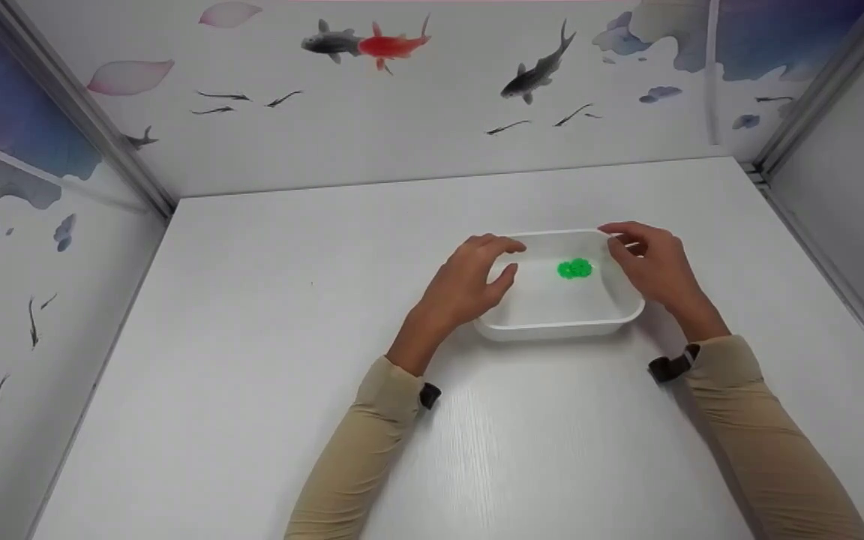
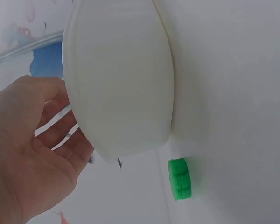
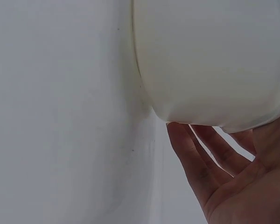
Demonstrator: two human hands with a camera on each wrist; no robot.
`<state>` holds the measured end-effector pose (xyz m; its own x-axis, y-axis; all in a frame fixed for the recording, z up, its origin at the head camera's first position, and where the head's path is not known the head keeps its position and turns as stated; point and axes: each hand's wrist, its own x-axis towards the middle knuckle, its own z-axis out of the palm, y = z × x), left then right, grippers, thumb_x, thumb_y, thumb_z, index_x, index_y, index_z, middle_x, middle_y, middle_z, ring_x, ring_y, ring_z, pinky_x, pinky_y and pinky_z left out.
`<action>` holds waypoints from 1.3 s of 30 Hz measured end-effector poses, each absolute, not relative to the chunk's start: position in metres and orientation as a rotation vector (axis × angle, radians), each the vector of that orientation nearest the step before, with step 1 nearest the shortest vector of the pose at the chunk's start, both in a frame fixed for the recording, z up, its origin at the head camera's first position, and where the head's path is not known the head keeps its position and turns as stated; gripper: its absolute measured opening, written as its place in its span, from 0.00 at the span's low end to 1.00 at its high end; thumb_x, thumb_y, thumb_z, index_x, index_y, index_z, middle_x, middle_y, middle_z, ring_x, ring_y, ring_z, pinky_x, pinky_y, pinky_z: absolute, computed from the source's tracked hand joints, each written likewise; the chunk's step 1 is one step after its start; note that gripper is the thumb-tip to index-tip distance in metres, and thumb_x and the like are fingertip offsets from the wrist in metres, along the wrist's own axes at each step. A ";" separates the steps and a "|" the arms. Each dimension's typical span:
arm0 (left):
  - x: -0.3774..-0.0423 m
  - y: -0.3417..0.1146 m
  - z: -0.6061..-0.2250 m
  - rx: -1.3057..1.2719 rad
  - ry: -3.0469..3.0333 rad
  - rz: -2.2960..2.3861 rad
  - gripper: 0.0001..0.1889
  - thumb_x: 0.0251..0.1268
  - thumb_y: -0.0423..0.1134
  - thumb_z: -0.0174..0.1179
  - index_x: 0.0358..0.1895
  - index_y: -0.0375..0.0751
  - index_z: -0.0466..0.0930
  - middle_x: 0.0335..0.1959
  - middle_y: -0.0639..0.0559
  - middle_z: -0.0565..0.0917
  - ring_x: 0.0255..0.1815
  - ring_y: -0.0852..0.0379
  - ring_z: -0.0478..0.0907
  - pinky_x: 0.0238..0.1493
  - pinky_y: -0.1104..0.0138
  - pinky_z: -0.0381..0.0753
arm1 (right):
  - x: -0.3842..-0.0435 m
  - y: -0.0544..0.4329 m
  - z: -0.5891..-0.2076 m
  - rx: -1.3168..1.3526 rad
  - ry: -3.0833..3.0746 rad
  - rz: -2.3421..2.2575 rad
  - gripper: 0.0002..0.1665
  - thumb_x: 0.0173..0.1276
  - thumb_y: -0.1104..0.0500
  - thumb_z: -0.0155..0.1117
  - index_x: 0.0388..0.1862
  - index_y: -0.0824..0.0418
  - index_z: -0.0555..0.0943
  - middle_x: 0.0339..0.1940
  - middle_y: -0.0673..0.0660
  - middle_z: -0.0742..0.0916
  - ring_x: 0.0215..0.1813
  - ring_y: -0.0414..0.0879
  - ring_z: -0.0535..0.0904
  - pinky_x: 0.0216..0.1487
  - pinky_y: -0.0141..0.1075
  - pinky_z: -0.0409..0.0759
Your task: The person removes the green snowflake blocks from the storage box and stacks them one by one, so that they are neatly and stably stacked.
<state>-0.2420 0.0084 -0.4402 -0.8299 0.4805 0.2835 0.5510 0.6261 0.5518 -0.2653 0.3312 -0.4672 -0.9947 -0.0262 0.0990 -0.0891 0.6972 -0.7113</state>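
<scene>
A white, deep rectangular tray (image 1: 559,327) stands on the table. Inside it, towards the back, two small bright-green pieces (image 1: 574,268) with scalloped outlines lie side by side. Over the tray's left end, my left hand (image 1: 469,279) has thumb and forefinger apart, with nothing between them. My right hand (image 1: 657,264) holds the back right corner, its thumb inside the rim and fingers behind; the right wrist view shows fingertips (image 3: 177,133) against the tray wall (image 3: 210,60). A green scalloped piece (image 2: 179,178) shows past the tray wall (image 2: 119,79) in the left wrist view.
The white table (image 1: 237,360) spreads left and in front of the tray. Panels printed with fish form a back wall (image 1: 432,112) and side walls (image 1: 19,277), joined by metal corner posts (image 1: 79,97).
</scene>
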 end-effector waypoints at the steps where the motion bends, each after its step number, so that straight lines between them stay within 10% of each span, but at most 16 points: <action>1: -0.243 0.012 -0.440 -0.879 -2.738 -0.984 0.17 0.84 0.41 0.59 0.69 0.48 0.83 0.67 0.53 0.86 0.72 0.54 0.79 0.74 0.63 0.80 | -0.265 0.331 -0.467 0.096 -2.818 1.185 0.23 0.85 0.49 0.58 0.73 0.52 0.83 0.64 0.64 0.88 0.59 0.59 0.86 0.53 0.36 0.82; 16: -0.256 0.057 -0.447 -0.922 -2.831 -1.069 0.18 0.83 0.42 0.60 0.69 0.48 0.83 0.67 0.53 0.86 0.66 0.55 0.82 0.71 0.67 0.81 | -0.266 0.335 -0.466 0.066 -2.846 1.189 0.24 0.86 0.49 0.57 0.75 0.52 0.81 0.68 0.65 0.86 0.63 0.63 0.84 0.65 0.59 0.84; 39: -0.273 0.092 -0.462 -0.952 -2.994 -1.051 0.22 0.77 0.38 0.67 0.71 0.46 0.81 0.69 0.53 0.85 0.71 0.58 0.78 0.78 0.67 0.75 | -0.267 0.334 -0.470 0.142 -2.802 1.202 0.21 0.86 0.52 0.59 0.71 0.53 0.84 0.64 0.65 0.88 0.61 0.61 0.86 0.64 0.58 0.84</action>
<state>-0.2734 0.0925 -0.4621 -0.8214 0.5697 0.0268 0.4615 0.6363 0.6182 -0.2668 0.3339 -0.4697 -0.9917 -0.0505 0.1182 -0.1205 0.6861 -0.7175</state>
